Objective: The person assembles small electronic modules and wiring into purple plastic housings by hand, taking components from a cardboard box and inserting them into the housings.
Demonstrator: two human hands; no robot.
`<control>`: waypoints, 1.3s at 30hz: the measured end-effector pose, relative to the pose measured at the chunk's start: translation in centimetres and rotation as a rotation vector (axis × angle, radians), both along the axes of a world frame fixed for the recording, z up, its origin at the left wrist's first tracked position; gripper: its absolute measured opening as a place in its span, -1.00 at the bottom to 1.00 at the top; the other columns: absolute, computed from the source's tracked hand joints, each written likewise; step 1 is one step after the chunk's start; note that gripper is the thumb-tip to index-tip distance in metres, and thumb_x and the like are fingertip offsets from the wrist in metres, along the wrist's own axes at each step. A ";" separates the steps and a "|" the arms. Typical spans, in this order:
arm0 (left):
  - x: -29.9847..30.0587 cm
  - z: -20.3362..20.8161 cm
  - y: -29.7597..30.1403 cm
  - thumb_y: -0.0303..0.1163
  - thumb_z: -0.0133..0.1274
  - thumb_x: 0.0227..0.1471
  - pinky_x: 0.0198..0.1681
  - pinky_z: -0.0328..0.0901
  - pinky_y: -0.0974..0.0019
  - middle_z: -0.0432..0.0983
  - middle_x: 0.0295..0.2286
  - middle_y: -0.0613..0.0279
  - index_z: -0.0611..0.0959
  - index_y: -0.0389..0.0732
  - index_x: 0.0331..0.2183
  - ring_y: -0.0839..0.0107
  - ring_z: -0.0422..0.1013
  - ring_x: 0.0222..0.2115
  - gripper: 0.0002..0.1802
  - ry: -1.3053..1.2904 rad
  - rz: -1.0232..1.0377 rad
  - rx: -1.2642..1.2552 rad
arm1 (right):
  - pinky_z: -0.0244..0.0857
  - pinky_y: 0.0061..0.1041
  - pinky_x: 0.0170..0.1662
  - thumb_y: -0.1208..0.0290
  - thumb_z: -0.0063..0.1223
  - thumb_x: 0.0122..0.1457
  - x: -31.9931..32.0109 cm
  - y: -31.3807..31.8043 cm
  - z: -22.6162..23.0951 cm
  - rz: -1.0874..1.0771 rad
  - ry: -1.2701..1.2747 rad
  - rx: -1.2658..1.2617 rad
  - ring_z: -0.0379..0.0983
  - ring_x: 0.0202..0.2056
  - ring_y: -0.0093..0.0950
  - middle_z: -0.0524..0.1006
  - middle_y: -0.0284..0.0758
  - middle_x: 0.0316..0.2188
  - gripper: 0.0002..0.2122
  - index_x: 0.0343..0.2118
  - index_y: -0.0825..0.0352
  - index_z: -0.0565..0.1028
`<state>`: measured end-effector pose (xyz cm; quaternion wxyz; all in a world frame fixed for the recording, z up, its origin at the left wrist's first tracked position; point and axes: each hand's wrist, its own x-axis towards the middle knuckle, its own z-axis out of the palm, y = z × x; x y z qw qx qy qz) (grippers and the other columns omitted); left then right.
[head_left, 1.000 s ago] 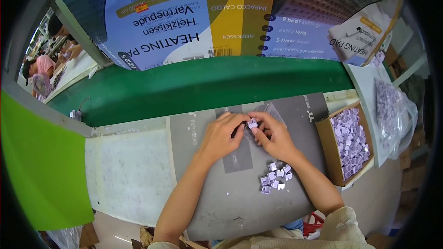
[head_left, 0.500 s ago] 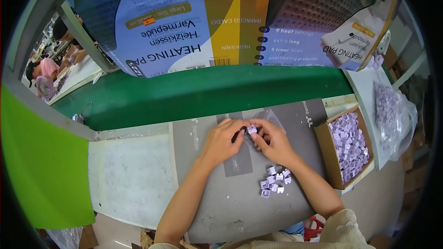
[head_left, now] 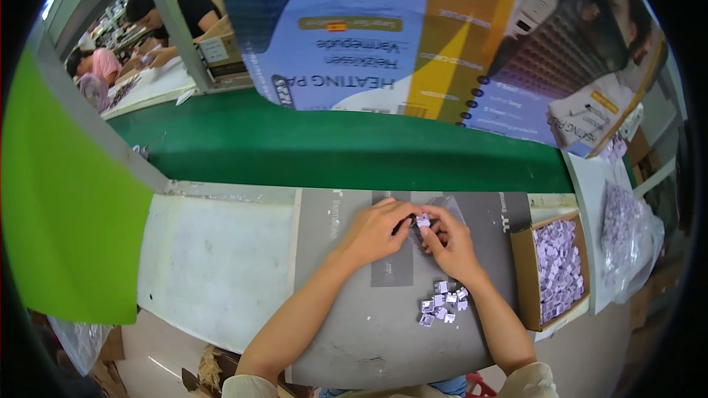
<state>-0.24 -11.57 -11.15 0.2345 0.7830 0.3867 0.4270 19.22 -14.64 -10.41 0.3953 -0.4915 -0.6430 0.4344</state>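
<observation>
My left hand (head_left: 377, 231) and my right hand (head_left: 451, 248) meet over the grey mat (head_left: 346, 346). Between their fingertips is a small pale purple plastic piece (head_left: 422, 220), pinched by my right fingers. My left fingers close on a small black part (head_left: 405, 224) right beside it; its exact kind is hard to make out. More black shows under my right fingers, mostly hidden. Below my right hand lies a loose group of similar purple pieces (head_left: 442, 301) on the mat.
To the right stands a cardboard box (head_left: 526, 280) full of purple pieces. Past it, a clear bag (head_left: 627, 243) of them lies on a white surface. A green belt (head_left: 354, 151) runs behind; a large printed sheet (head_left: 354, 29) hangs above. Two people (head_left: 177, 18) sit at far left.
The view has shifted and tilted, so the scene sits differently and more of the far-left people shows. Both hands stay together at the purple piece and black part.
</observation>
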 end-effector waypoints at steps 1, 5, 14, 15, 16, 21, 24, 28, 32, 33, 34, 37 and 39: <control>-0.1 -0.1 0.1 -0.54 0.13 0.01 -0.38 0.39 0.23 0.56 -0.40 0.20 0.66 -0.10 -0.22 0.22 0.49 -0.40 -0.77 0.010 -0.006 0.016 | 0.35 -0.62 -0.48 0.59 0.07 0.25 -0.1 0.0 -0.1 0.017 0.000 0.000 0.45 -0.53 -0.66 0.50 -0.33 -0.50 -0.70 0.05 0.36 0.45; -0.1 -0.5 0.2 -0.51 0.11 0.02 -0.34 0.40 0.14 0.55 -0.40 0.17 0.63 -0.08 -0.20 0.14 0.49 -0.35 -0.75 0.033 -0.015 0.028 | 0.35 -0.65 -0.47 0.63 0.07 0.23 -0.1 0.2 -0.3 -0.004 0.010 -0.012 0.45 -0.53 -0.67 0.49 -0.37 -0.49 -0.66 0.08 0.35 0.43; 0.1 -0.5 0.2 -0.51 0.09 0.02 -0.34 0.39 0.07 0.54 -0.42 0.14 0.62 -0.08 -0.19 0.10 0.49 -0.34 -0.75 0.047 -0.009 -0.022 | 0.38 -0.65 -0.46 0.65 0.06 0.23 0.1 0.2 -0.1 0.003 0.021 0.001 0.45 -0.51 -0.67 0.53 -0.31 -0.35 -0.66 0.07 0.37 0.42; 0.1 -0.4 0.2 -0.51 0.09 0.02 -0.34 0.39 0.06 0.54 -0.42 0.13 0.62 -0.09 -0.19 0.10 0.49 -0.34 -0.75 0.043 -0.009 -0.022 | 0.38 -0.65 -0.46 0.65 0.06 0.22 0.1 0.3 -0.2 0.005 0.021 0.002 0.45 -0.51 -0.67 0.53 -0.31 -0.35 -0.66 0.08 0.37 0.42; 0.0 -0.5 0.2 -0.51 0.09 0.02 -0.34 0.39 0.06 0.54 -0.42 0.13 0.62 -0.09 -0.19 0.10 0.49 -0.34 -0.75 0.045 -0.005 -0.023 | 0.38 -0.65 -0.46 0.66 0.05 0.22 0.0 0.3 -0.3 0.010 0.024 0.000 0.45 -0.51 -0.67 0.53 -0.31 -0.36 -0.66 0.08 0.38 0.42; -0.2 -0.5 0.3 -0.48 0.12 0.02 -0.37 0.38 0.14 0.51 -0.43 0.16 0.63 -0.07 -0.20 0.14 0.48 -0.40 -0.76 0.034 -0.005 0.009 | 0.37 -0.66 -0.46 0.65 0.05 0.23 -0.2 0.2 -0.2 0.009 0.027 -0.005 0.45 -0.51 -0.68 0.52 -0.34 -0.37 -0.65 0.08 0.39 0.42; 0.0 -0.5 0.2 -0.47 0.12 0.03 -0.36 0.39 0.15 0.52 -0.41 0.17 0.64 -0.06 -0.20 0.15 0.49 -0.39 -0.77 0.058 -0.002 -0.019 | 0.38 -0.66 -0.45 0.64 0.06 0.23 0.1 0.1 -0.3 -0.010 0.020 -0.029 0.45 -0.50 -0.68 0.51 -0.33 -0.32 -0.66 0.08 0.39 0.42; -0.1 -0.7 0.1 -0.48 0.11 0.04 -0.32 0.39 0.14 0.51 -0.42 0.16 0.64 -0.07 -0.20 0.14 0.49 -0.37 -0.77 0.033 -0.007 0.031 | 0.40 -0.66 -0.44 0.65 0.05 0.23 -0.2 0.0 0.1 -0.009 0.003 -0.021 0.45 -0.48 -0.68 0.51 -0.29 -0.24 -0.67 0.07 0.38 0.44; -0.3 -0.6 0.1 -0.49 0.10 0.05 -0.31 0.39 0.13 0.52 -0.41 0.14 0.64 -0.10 -0.20 0.14 0.49 -0.38 -0.78 0.031 -0.010 -0.012 | 0.40 -0.67 -0.43 0.64 0.04 0.23 -0.4 0.1 0.1 -0.009 0.005 -0.015 0.45 -0.47 -0.67 0.52 -0.28 -0.22 -0.68 0.06 0.40 0.45; -0.3 -0.7 0.1 -0.49 0.10 0.05 -0.31 0.39 0.13 0.52 -0.41 0.14 0.64 -0.10 -0.20 0.14 0.49 -0.38 -0.78 0.019 -0.015 0.005 | 0.40 -0.67 -0.43 0.64 0.05 0.23 -0.4 0.2 0.1 -0.013 0.012 -0.016 0.44 -0.47 -0.67 0.52 -0.28 -0.23 -0.68 0.06 0.40 0.45; -0.3 -0.7 0.1 -0.49 0.09 0.05 -0.31 0.39 0.12 0.52 -0.42 0.14 0.63 -0.10 -0.20 0.13 0.49 -0.38 -0.78 0.007 -0.022 0.022 | 0.40 -0.67 -0.43 0.64 0.05 0.23 -0.4 0.1 0.1 -0.007 0.012 -0.015 0.44 -0.47 -0.67 0.52 -0.28 -0.23 -0.68 0.06 0.40 0.45; 0.0 -0.6 0.3 -0.49 0.09 0.05 -0.30 0.39 0.11 0.52 -0.43 0.14 0.63 -0.10 -0.20 0.14 0.48 -0.37 -0.77 0.003 -0.017 -0.009 | 0.37 -0.68 -0.43 0.62 0.03 0.23 0.1 0.2 0.3 0.001 -0.048 -0.039 0.43 -0.45 -0.68 0.52 -0.28 -0.19 -0.65 0.09 0.41 0.41; -0.2 -0.9 0.1 -0.50 0.10 0.04 -0.30 0.39 0.11 0.52 -0.43 0.14 0.63 -0.10 -0.19 0.14 0.48 -0.36 -0.77 0.013 -0.021 -0.015 | 0.37 -0.68 -0.43 0.63 0.03 0.23 -0.1 0.0 0.0 0.001 -0.033 -0.037 0.43 -0.45 -0.68 0.51 -0.28 -0.19 -0.65 0.10 0.42 0.40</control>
